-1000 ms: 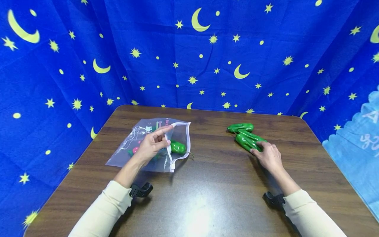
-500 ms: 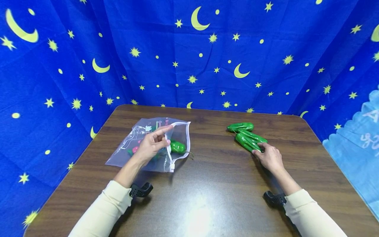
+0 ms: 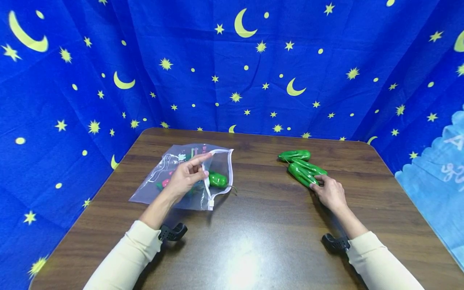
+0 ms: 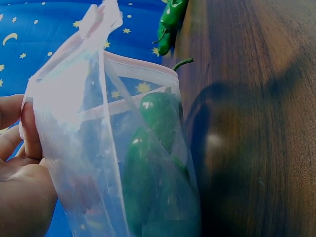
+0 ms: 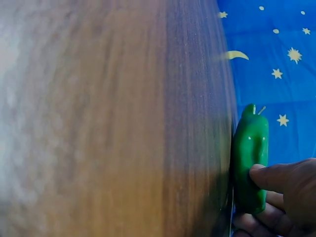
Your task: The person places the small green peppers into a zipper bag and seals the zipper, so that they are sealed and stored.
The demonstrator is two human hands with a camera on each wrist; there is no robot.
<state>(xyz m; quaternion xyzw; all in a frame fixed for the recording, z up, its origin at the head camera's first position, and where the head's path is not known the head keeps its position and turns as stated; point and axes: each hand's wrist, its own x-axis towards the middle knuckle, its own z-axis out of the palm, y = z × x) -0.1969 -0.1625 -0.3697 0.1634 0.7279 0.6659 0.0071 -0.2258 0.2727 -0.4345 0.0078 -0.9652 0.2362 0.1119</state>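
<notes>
My left hand [image 3: 183, 180] pinches the white-edged mouth of a clear zip bag [image 3: 195, 203] and holds it partly raised. Inside lie several green peppers; one pepper [image 3: 218, 180] is close to the opening, its stem poking past the rim. In the left wrist view, more peppers [image 4: 138, 177] show through the plastic. On the right, my right hand [image 3: 330, 193] holds the near end of a glossy green pepper [image 3: 301, 174] between thumb and fingers, against the table. Touching or close beside it are a second pepper [image 3: 309, 166] and a third pepper [image 3: 295, 155] farther back.
The brown wooden table [image 3: 253, 213] has bare wood between the bag and the loose peppers. A white slider [image 3: 211, 204] sits at the bag's near corner. Behind the table hangs a blue star-and-moon curtain [image 3: 203, 88].
My right thumb and fingers have shifted slightly right along the near pepper's end. The left hand and the bag have stayed almost still.
</notes>
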